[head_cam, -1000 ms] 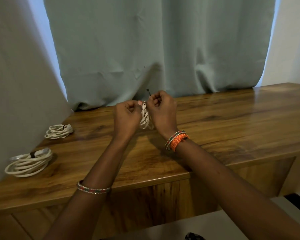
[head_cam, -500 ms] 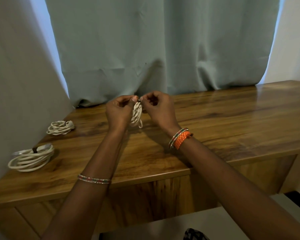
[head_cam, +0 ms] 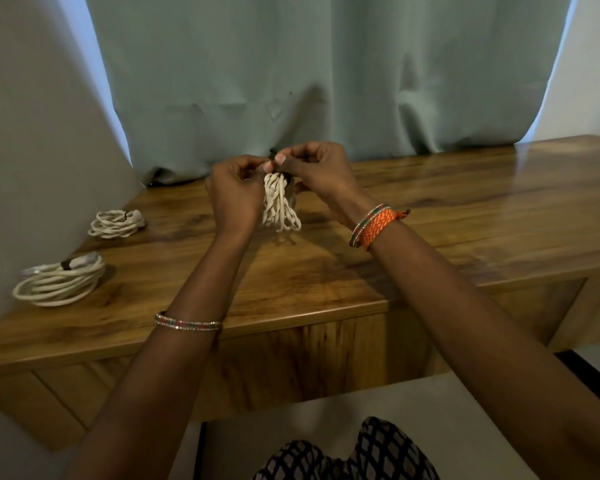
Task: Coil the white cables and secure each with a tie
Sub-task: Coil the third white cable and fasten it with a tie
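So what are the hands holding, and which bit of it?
Both hands hold the white cable coil at its top end. The left hand and right hand pinch there, around a dark tie; the loops dangle below.

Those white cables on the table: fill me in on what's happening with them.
A person is bundling cables. Both hands, the left hand and the right hand, hold a coiled white cable upright above the wooden table and pinch a dark tie at its top; whether it is fastened yet cannot be told. Two finished coils lie at the table's left side, a far coil and a near coil, each with a dark tie.
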Demonstrator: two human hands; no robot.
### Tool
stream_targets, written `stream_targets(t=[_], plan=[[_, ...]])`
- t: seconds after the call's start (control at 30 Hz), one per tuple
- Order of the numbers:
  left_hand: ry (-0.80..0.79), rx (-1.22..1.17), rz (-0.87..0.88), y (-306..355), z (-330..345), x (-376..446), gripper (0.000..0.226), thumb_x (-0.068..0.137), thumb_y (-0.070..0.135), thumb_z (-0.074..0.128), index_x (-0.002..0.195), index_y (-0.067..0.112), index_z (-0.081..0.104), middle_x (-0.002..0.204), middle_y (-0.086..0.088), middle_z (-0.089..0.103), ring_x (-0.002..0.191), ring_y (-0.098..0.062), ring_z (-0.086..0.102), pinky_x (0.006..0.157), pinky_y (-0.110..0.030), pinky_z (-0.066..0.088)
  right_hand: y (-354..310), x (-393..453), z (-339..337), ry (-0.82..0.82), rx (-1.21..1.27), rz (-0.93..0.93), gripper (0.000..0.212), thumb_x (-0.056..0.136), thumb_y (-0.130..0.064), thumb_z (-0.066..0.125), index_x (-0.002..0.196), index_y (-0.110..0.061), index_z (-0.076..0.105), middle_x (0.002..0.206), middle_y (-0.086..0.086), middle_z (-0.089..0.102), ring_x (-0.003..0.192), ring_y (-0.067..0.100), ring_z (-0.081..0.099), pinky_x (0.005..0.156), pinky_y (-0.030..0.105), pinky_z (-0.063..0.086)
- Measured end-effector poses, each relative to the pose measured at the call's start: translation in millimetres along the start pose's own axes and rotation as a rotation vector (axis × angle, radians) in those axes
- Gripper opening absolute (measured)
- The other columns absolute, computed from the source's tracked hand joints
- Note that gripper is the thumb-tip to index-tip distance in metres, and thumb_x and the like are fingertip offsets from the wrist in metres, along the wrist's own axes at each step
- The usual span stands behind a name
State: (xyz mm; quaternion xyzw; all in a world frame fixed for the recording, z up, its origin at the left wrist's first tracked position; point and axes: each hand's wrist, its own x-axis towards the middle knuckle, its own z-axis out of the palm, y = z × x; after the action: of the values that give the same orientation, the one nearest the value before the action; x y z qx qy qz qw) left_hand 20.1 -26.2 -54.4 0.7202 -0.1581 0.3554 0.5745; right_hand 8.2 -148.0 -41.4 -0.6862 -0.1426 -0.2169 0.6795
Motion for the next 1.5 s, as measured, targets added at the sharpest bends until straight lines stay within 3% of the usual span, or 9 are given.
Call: stream_targets(t=[0.2,0.37,0.5,0.83,1.0,1.1,1.3,1.4,1.5], plan=[[0.007,0.009,0.007,-2.4,-1.0,-1.5,0.010,0.082,0.014,0.068,0.088,0.009,0.075,0.073,0.003,0.068,0.057,0.011,0.059,0.063,-0.014,0.050,3.5,0.8,0.9,-0.017,0.081,0.063,0.009,0.082,-0.008,0.071,0.089,-0.006,0.067,0.087,0.014,0.071,0.076,0.017,0.068,0.053,0.021,0.051],[0.017,0.038,0.021,-2.5,-2.0,-2.8,0.011,0.082,0.013,0.066,0.088,0.009,0.075,0.074,0.005,0.068,0.063,0.007,0.060,0.067,-0.018,0.051,2.9,0.0,4.7,-0.019,0.124,0.028,0.007,0.084,-0.004,0.068,0.090,-0.001,0.069,0.072,0.005,0.072,0.068,0.013,0.070,0.057,0.022,0.054],[0.014,0.050,0.036,-2.7,-2.2,-2.6,0.012,0.083,0.013,0.065,0.088,0.009,0.075,0.075,0.005,0.068,0.068,0.002,0.063,0.069,-0.020,0.052,2.0,-0.6,5.0,0.007,0.138,0.040,0.010,0.083,-0.005,0.069,0.091,0.001,0.069,0.083,0.014,0.071,0.072,0.018,0.069,0.059,0.025,0.056],[0.029,0.070,0.101,-3.2,-1.4,-3.6,0.013,0.084,0.007,0.063,0.088,0.007,0.075,0.074,0.008,0.065,0.060,0.016,0.058,0.063,-0.006,0.045,-0.7,-3.9,6.8,0.009,0.071,-0.051,0.010,0.084,-0.002,0.067,0.091,0.005,0.068,0.074,0.010,0.069,0.066,0.014,0.069,0.057,0.023,0.055],[0.045,0.078,0.111,-3.8,-1.5,-3.0,0.012,0.083,0.008,0.063,0.087,0.006,0.075,0.073,0.007,0.066,0.060,0.014,0.058,0.063,-0.007,0.046,2.0,-2.8,9.7,0.001,0.016,-0.029,0.010,0.082,-0.002,0.069,0.090,0.004,0.069,0.083,0.018,0.071,0.073,0.020,0.070,0.058,0.024,0.054],[0.048,0.084,0.117,-3.5,-2.3,-3.5,0.013,0.084,0.009,0.063,0.088,0.007,0.075,0.073,0.008,0.066,0.060,0.015,0.058,0.063,-0.007,0.046,0.0,-3.5,8.8,-0.016,-0.001,-0.029,0.009,0.083,-0.002,0.068,0.090,0.004,0.070,0.080,0.013,0.072,0.070,0.015,0.069,0.058,0.023,0.055],[0.016,0.100,0.153,-3.0,-3.7,-3.5,0.015,0.083,0.008,0.062,0.087,0.007,0.076,0.075,0.006,0.067,0.068,0.001,0.062,0.066,-0.015,0.048,-12.1,-2.0,2.3,-0.059,-0.200,-0.041,0.007,0.085,-0.003,0.065,0.086,0.001,0.071,0.077,0.009,0.071,0.075,0.022,0.070,0.065,0.028,0.059],[-0.008,0.122,0.179,-3.0,-4.1,-2.9,0.015,0.083,0.007,0.061,0.088,0.007,0.076,0.077,0.006,0.067,0.071,0.000,0.062,0.065,-0.014,0.048,-17.4,-1.6,-0.3,-0.074,-0.242,-0.055,0.006,0.085,-0.002,0.066,0.086,0.003,0.069,0.072,0.008,0.069,0.066,0.017,0.069,0.062,0.025,0.058],[-0.023,0.149,0.215,-4.7,-4.9,-2.0,0.016,0.082,0.007,0.060,0.087,0.007,0.075,0.080,0.000,0.072,0.072,-0.007,0.065,0.069,-0.023,0.051,-20.1,-1.7,-3.3,-0.086,-0.266,-0.066,0.004,0.083,0.000,0.067,0.086,0.003,0.066,0.069,0.010,0.066,0.057,0.011,0.066,0.056,0.022,0.057]])
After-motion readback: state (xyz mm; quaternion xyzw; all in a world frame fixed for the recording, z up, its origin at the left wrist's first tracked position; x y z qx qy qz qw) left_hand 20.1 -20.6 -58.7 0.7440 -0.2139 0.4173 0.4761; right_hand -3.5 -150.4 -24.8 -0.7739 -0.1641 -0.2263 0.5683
